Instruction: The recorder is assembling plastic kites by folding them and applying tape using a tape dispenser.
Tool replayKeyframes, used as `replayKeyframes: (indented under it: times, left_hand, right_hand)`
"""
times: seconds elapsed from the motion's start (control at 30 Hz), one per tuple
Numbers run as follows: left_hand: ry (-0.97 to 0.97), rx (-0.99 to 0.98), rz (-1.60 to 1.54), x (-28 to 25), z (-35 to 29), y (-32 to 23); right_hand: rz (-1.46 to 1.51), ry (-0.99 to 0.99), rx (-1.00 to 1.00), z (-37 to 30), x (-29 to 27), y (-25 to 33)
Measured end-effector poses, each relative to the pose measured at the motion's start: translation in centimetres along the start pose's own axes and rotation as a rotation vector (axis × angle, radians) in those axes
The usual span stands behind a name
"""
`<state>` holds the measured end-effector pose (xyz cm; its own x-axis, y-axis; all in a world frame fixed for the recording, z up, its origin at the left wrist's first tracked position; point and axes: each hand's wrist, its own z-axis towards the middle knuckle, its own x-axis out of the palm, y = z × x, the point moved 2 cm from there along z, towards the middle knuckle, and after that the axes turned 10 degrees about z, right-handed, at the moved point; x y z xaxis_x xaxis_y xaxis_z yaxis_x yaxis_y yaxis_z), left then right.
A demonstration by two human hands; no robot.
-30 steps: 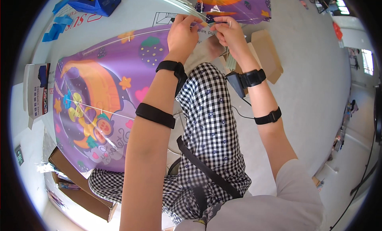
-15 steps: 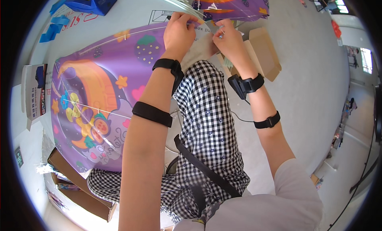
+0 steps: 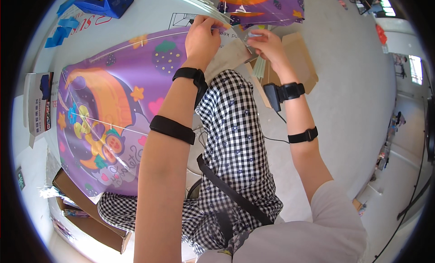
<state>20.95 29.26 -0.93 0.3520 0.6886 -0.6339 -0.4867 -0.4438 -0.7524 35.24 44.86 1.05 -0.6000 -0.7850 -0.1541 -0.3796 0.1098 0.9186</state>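
Observation:
My left hand [image 3: 202,35] grips the edge of a clear plastic wrapper [image 3: 213,11] that holds a purple printed sheet [image 3: 267,4] at the top of the view. My right hand [image 3: 267,44] pinches the same wrapper's lower corner, just right of the left hand. A large purple foil sheet with a rainbow, stars and cartoon figures [image 3: 108,113] lies flat on the white table [image 3: 149,18] to my left. Both forearms wear black bands, and my checked trousers [image 3: 231,140] show below.
A blue tape dispenser [image 3: 106,2] and blue tape pieces [image 3: 63,29] sit at the table's far left. A booklet [image 3: 38,102] lies at the left edge. Flat cardboard [image 3: 297,59] rests on the grey floor beyond my knee. A cardboard box [image 3: 86,217] stands under the table.
Both hands have shifted slightly right and apart on the wrapper. The right hand dropped a little lower; the wrapper now stretches between them.

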Motion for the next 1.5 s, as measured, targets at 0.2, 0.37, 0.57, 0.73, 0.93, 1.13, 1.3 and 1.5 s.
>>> replayKeyframes:
  times: [0.2, 0.37, 0.57, 0.73, 0.93, 1.13, 1.3, 1.5]
  left_hand:
    - [-0.004, 0.016, -0.012, 0.2, 0.0, 0.0]
    - [0.004, -0.001, -0.018, 0.1, 0.1, 0.0]
    - [-0.004, 0.01, -0.014, 0.0, 0.0, -0.1]
    - [0.033, -0.014, -0.03, -0.3, -0.1, -0.3]
    - [0.159, 0.06, -0.22, -1.3, 0.2, -0.3]
    - [0.196, 0.06, -0.244, -1.5, 0.3, -0.2]
    - [0.171, 0.055, -0.274, -1.4, 0.3, -0.1]
    - [0.163, 0.014, -0.315, -1.1, 0.6, 0.2]
  right_hand:
    - [0.04, -0.048, 0.001, -1.3, 0.2, 0.1]
    - [-0.28, 0.016, -0.233, -2.4, 1.4, 1.2]
    - [-0.417, 0.0, -0.314, -2.9, 1.7, 1.4]
    - [-0.229, 0.06, -0.274, -3.1, 2.1, 1.6]
    - [-0.02, 0.094, -0.006, -2.4, 2.7, 2.5]
    - [-0.21, 0.125, -0.237, -1.1, 4.7, 3.0]
    - [-0.336, 0.116, -0.284, -0.9, 5.1, 3.1]
    - [-0.433, 0.043, -0.444, -1.2, 5.6, 3.0]
